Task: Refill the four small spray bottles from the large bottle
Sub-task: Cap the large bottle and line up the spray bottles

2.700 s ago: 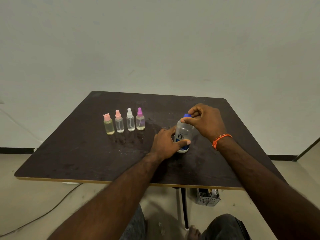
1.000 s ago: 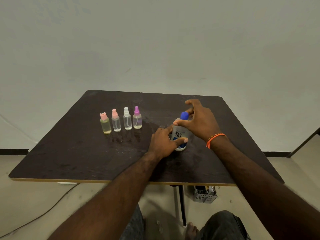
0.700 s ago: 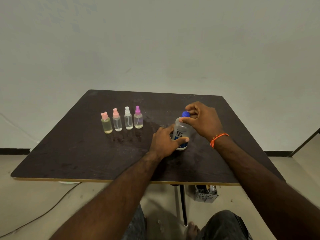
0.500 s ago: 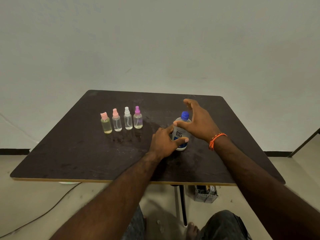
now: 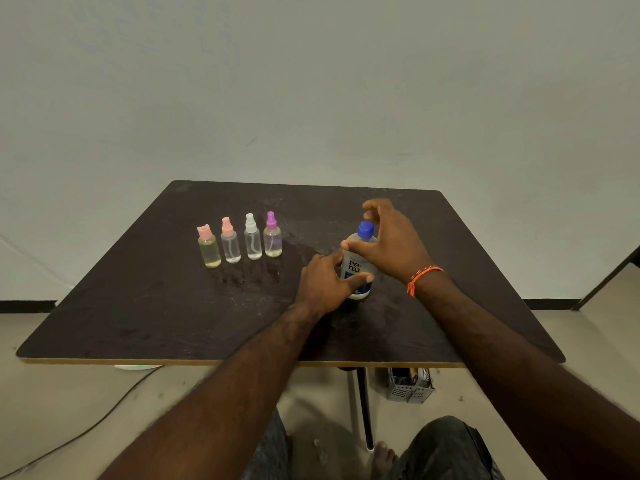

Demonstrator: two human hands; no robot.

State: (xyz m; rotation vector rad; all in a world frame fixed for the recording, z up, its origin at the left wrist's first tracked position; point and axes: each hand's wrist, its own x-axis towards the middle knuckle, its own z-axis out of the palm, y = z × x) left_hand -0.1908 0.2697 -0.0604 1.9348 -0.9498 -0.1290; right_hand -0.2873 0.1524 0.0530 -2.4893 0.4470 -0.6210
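Early stage: large bottle (image 5: 356, 263) upright on bench (image 5: 145, 306), blue cap (image 5: 365, 231) on. Left hand (image 5: 323, 284) grips its body; right hand (image 5: 391, 242) fingers spread around cap, not gripping. Four spray bottles (image 5: 240, 242) capped, untouched, near left.
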